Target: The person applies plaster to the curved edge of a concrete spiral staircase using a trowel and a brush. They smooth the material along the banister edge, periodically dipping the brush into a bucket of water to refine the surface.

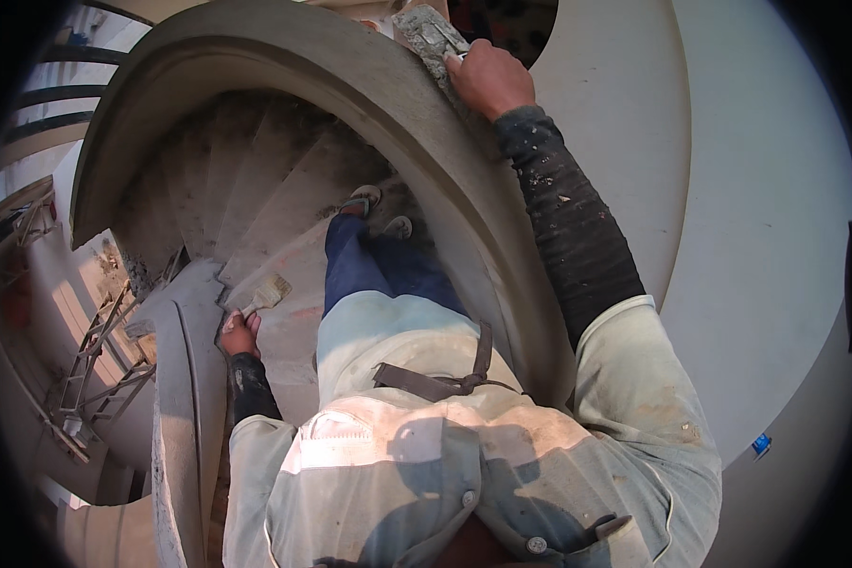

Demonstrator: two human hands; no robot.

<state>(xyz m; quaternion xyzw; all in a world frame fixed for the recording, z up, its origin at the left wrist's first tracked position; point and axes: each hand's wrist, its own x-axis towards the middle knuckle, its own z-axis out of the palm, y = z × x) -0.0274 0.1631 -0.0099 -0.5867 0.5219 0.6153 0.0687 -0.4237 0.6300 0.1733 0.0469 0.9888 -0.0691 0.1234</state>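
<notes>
My right hand (492, 80) reaches far forward, its fingers closed round the handle of a plastering trowel (428, 33). Grey, wet-looking mortar is smeared over the trowel, which is at the outer edge of a curved grey plastered parapet (350, 90). Lower down on the left, my left hand (241, 333) is closed on the handle of a wide flat brush (273, 290). The pale bristles point away from me above the stair treads, close to the low inner wall (175, 369).
Winding concrete steps (246, 180) fan out below, within the parapet's curve; my sandalled feet stand on them. Beyond the inner wall at left is a drop with a wooden ladder (95, 355). A large pale curved wall (757, 208) rises on the right.
</notes>
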